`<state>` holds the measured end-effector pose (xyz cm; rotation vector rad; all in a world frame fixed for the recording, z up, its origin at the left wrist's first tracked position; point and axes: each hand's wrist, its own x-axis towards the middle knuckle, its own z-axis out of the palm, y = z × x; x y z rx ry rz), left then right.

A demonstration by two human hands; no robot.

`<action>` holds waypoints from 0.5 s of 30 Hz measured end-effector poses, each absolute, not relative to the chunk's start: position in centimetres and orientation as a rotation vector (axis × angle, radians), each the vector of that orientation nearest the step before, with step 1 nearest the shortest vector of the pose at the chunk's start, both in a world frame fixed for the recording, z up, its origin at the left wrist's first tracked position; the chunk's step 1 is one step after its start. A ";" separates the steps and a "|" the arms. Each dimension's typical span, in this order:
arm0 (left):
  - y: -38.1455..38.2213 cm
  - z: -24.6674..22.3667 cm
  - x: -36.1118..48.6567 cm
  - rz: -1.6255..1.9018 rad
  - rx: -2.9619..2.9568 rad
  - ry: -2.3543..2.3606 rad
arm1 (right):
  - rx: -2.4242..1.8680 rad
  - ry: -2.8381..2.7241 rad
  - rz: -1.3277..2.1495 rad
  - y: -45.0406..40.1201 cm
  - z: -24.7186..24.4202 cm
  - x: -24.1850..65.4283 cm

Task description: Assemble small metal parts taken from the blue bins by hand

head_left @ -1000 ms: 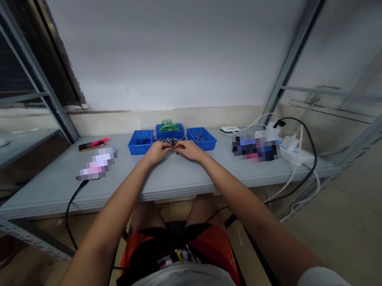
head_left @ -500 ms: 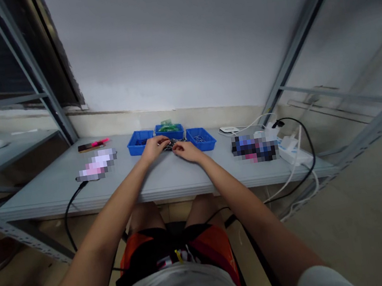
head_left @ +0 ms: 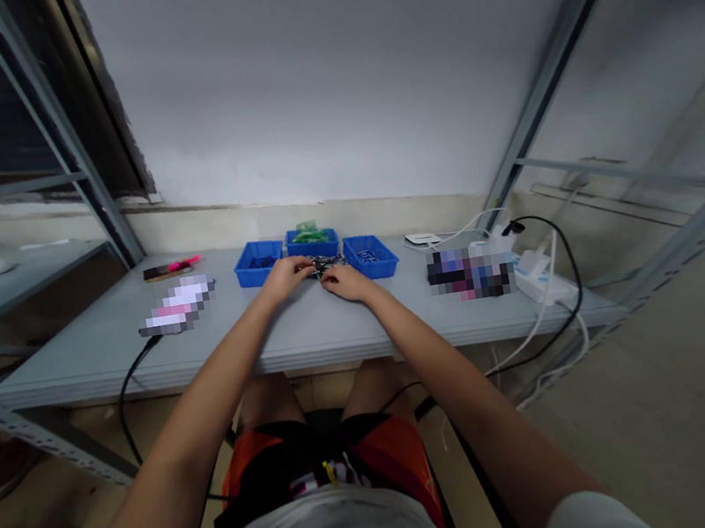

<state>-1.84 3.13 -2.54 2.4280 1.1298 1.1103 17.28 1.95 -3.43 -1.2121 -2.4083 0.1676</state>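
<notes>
We log a handling step at the heap of small dark metal pieces (head_left: 331, 261) on the counter (head_left: 320, 332), left hand (head_left: 291, 276) and right hand (head_left: 345, 283) half-curled at its near edge, any hold indiscernible; next calls, we judge, for fine fingertip control.

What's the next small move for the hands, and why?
I'd probably have the left hand pinch one piece from the pile of small parts: it reaches the pile's left edge, and the right hand is at the near edge. Whether either already holds a piece is too small to tell.
</notes>
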 end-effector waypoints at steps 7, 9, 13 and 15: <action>3.7 -3.1 -1.9 1.039 2.445 1.102 | -1.195 -2.259 0.228 1.6 -2.8 17.2; 3.8 -3.1 -1.9 1.026 2.433 1.109 | -1.157 -2.180 0.295 1.6 -2.7 17.1; 3.7 -3.0 -1.8 1.002 2.440 1.103 | -1.136 -2.113 0.377 1.5 -2.6 17.1; 3.7 -3.0 -1.8 1.013 2.442 1.073 | -1.138 -2.112 0.390 1.4 -2.6 17.1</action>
